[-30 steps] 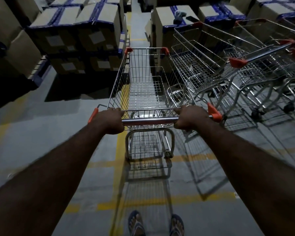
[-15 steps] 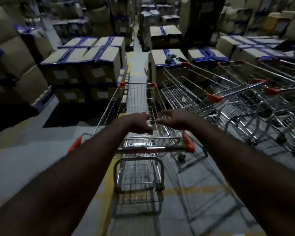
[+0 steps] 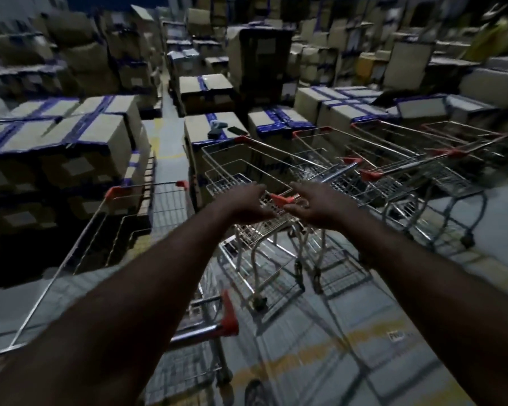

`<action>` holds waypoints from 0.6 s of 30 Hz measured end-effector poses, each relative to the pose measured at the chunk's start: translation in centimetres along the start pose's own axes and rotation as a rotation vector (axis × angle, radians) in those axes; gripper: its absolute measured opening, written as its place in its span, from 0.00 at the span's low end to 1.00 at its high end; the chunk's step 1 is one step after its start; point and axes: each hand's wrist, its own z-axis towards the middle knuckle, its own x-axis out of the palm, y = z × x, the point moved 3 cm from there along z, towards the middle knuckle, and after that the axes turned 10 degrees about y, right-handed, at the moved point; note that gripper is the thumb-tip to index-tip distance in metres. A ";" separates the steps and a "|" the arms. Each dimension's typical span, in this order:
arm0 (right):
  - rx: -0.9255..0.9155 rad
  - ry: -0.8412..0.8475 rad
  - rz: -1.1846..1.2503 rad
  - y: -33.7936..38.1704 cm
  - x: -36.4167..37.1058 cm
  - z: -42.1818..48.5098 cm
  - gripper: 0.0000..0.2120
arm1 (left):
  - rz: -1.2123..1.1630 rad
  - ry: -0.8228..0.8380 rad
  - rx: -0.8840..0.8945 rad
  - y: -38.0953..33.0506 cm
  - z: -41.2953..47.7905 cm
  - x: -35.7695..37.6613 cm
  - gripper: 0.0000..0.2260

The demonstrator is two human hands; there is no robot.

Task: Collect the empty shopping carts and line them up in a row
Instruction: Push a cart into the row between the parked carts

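Note:
A wire shopping cart [image 3: 147, 230] with orange corner caps stands at lower left, its handle [image 3: 206, 329] under my left forearm and free of both hands. To its right stands a second cart [image 3: 235, 168] with an orange-capped handle [image 3: 282, 198]. My left hand [image 3: 247, 202] and my right hand [image 3: 314, 205] hover over that handle with fingers spread, holding nothing. Further carts [image 3: 393, 159] stand side by side at the right, their baskets angled away from me.
Stacks of cardboard boxes [image 3: 62, 139] with blue tape fill the left side and the back. A narrow aisle [image 3: 165, 133] runs between them. A dark object [image 3: 217, 131] lies on a box behind the carts. Yellow floor lines [image 3: 320, 356] cross below.
Both hands let go of the cart's handle and reached forward and right, over the neighbouring cart's handle. The view swung right and up; the released cart now sits at lower left.

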 end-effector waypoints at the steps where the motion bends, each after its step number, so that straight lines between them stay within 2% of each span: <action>1: 0.008 0.001 -0.016 -1.3 0.0 0.9 0.38 | 0.014 -0.003 0.020 -0.5 2.0 0.0 0.35; 7: 0.084 0.074 -0.091 -8.5 -0.2 7.8 0.38 | 0.007 0.073 0.055 -1.5 14.8 0.6 0.38; 13: 0.150 0.199 -0.163 -15.4 -0.4 14.2 0.39 | -0.173 0.167 0.091 -2.4 24.2 3.5 0.32; 18: 0.115 0.268 -0.212 -18.6 -0.1 19.0 0.40 | -0.112 0.212 0.021 -1.6 29.0 7.4 0.30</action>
